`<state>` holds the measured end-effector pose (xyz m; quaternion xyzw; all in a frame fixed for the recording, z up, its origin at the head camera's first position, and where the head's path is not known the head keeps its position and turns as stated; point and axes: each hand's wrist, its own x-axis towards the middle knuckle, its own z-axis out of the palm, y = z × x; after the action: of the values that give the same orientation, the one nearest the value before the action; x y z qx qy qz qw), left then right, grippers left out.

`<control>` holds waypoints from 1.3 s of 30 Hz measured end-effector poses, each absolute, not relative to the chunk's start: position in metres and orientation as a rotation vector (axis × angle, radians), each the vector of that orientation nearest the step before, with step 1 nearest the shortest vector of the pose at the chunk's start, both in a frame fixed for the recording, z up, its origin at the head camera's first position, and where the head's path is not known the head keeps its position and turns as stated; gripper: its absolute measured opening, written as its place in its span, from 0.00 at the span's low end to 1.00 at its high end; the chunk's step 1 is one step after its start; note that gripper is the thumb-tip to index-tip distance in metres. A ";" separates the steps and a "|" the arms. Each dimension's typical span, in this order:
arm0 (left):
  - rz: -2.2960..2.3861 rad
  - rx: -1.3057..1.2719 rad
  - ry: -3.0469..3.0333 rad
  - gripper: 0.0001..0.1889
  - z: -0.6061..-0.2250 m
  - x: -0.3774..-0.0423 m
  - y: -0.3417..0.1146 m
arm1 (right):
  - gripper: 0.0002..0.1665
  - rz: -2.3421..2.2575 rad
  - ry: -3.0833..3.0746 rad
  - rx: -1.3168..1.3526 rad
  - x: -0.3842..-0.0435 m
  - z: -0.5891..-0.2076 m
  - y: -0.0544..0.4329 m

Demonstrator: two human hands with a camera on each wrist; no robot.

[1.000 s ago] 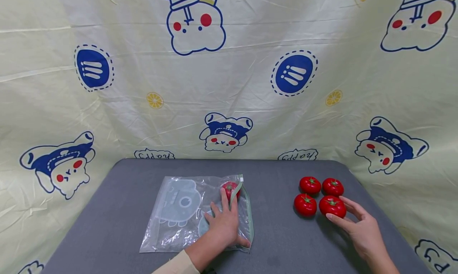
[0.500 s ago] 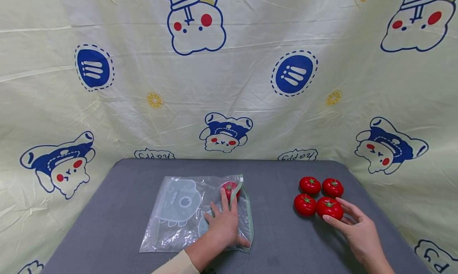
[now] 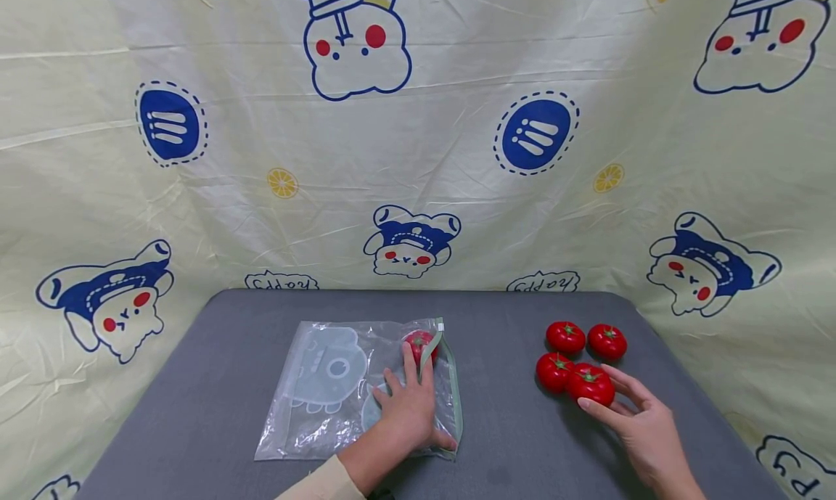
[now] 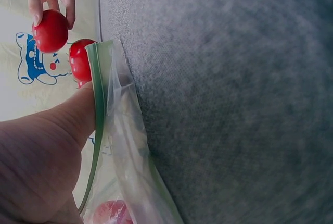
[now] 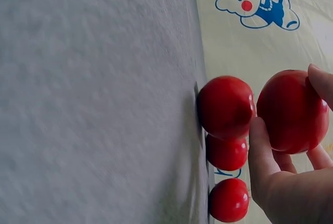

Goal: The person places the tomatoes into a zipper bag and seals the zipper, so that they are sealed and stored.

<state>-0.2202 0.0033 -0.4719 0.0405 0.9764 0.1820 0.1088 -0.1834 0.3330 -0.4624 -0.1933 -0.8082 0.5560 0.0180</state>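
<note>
In the head view, a clear zip bag [image 3: 329, 369] with a green-edged mouth lies on the table, its mouth facing right. My left hand [image 3: 408, 413] rests on it near the mouth, fingers spread and mostly straight; the left wrist view shows the thumb at the green zip strip [image 4: 98, 109]. Inside the bag, beyond the fingertips, sits one red tomato [image 3: 418, 342]. To the right, my right hand [image 3: 643, 427] holds another tomato [image 3: 591, 386] between thumb and fingers. The right wrist view shows this held tomato [image 5: 291, 112] raised off the table.
Three more tomatoes stand grouped at the right: a near one [image 3: 554, 371], a far left one [image 3: 565, 337] and a far right one [image 3: 607, 342]. A grey cloth-covered table [image 3: 503, 413] extends between bag and tomatoes. Behind it hangs a printed curtain [image 3: 457, 181].
My right hand has moved left with its tomato, which has come up from its place in the group and overlaps the near left tomato in the head view. The left hand and bag stay put.
</note>
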 end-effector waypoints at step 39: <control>0.518 0.098 2.862 0.78 -0.475 -0.223 0.005 | 0.47 1.775 -2.550 -0.337 -0.180 -0.470 0.280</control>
<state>-0.2226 0.0052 -0.4749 0.0336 0.9769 0.1766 0.1153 -0.1798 0.2796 -0.4698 -0.1078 -0.8159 0.5680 0.0083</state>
